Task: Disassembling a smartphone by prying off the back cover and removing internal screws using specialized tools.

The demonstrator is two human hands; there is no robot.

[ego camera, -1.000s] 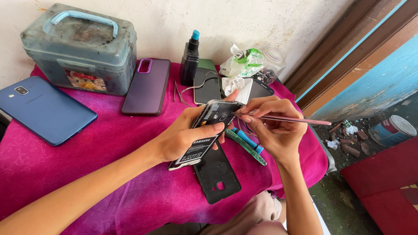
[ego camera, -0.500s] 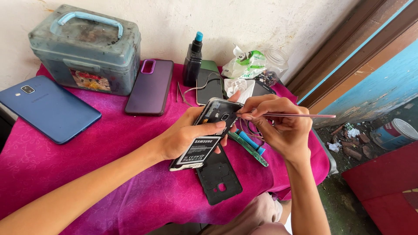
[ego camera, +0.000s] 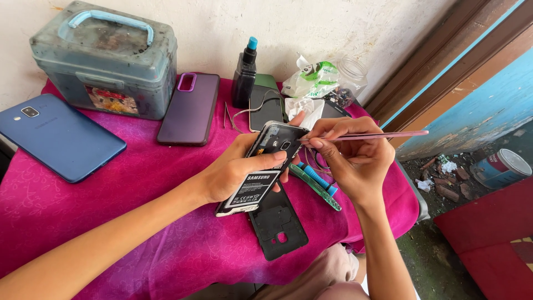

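The opened phone [ego camera: 261, 169] is held a little higher and closer to the body than a second ago, and the tweezers [ego camera: 363, 135] are now levelled almost flat, where they sloped slightly downward before; their tip is brought to the upper right edge of the phone, beside the camera. The work appears to be settling on that top corner rather than on the battery.

The phone is gripped in the left hand [ego camera: 233, 172], thumb laid across its middle and fingers wrapped behind, above the pink cloth [ego camera: 111, 222]. Its back is off: a white-labelled battery fills the lower half, and dark glossy parts with the lens are seen in the upper half. The right hand [ego camera: 350, 161] is closed in a pinch on the pinkish tweezers, thumb and forefinger pressed near the tip end.

The black back cover [ego camera: 277, 225] is lying on the cloth just below the phone, and green and blue pry tools [ego camera: 315, 186] are lying under the right hand. A blue phone [ego camera: 55, 136], a purple case [ego camera: 189, 108], a plastic box [ego camera: 105, 58] and a dark bottle [ego camera: 245, 75] are set further back.
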